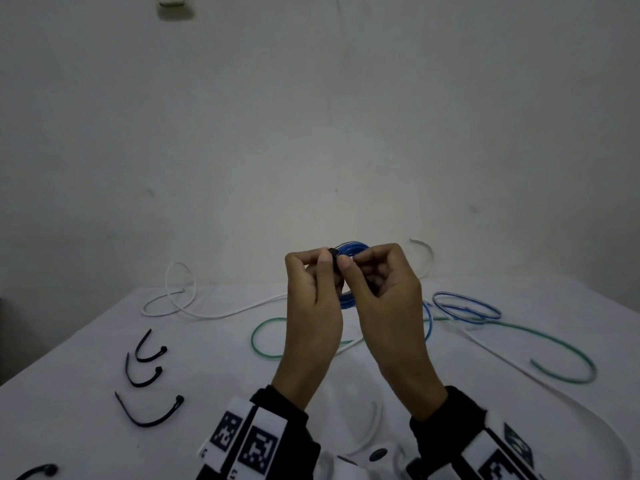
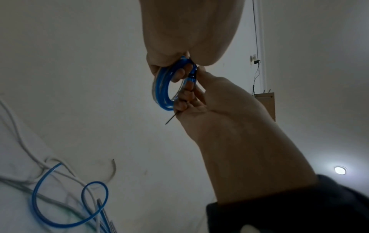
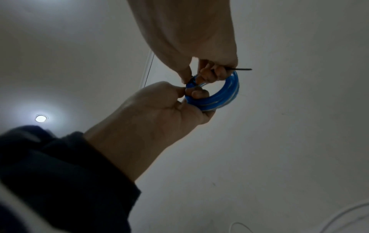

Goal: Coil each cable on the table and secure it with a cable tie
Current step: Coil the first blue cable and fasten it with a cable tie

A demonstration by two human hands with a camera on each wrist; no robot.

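Both hands are raised above the middle of the white table (image 1: 86,375), meeting in front of the bare wall. The left hand (image 1: 313,306) has its fingers curled around one side of the blue coil (image 1: 349,249), thumb and forefinger pinching it where the black cable tie (image 1: 333,252) wraps the strands. The right hand (image 1: 384,299) is also curled, pinching the tie just beside the left thumb; in the left wrist view the tie's thin tail (image 2: 170,120) pokes out past the heel of the right hand, and in the right wrist view it juts sideways beyond the fingers. The coil is held in the air, clear of the table, with several tight turns bunched together. Below and to the right, a loose stretch of blue cable (image 1: 465,308) lies in flat loops on the table, near the far edge. A green cable (image 1: 561,358) curves from under the hands out toward the right side, and a white cable (image 1: 180,306) sprawls across the far left part of the table, one loop standing up against the wall. Three spare black ties (image 1: 147,379) lie in a row on the left part of the table, well apart from the cables, and another tie (image 1: 41,471) sits at the near left corner, cut off by the picture's edge. The near middle of the table, between the spare ties and the sleeves, is bare cloth.
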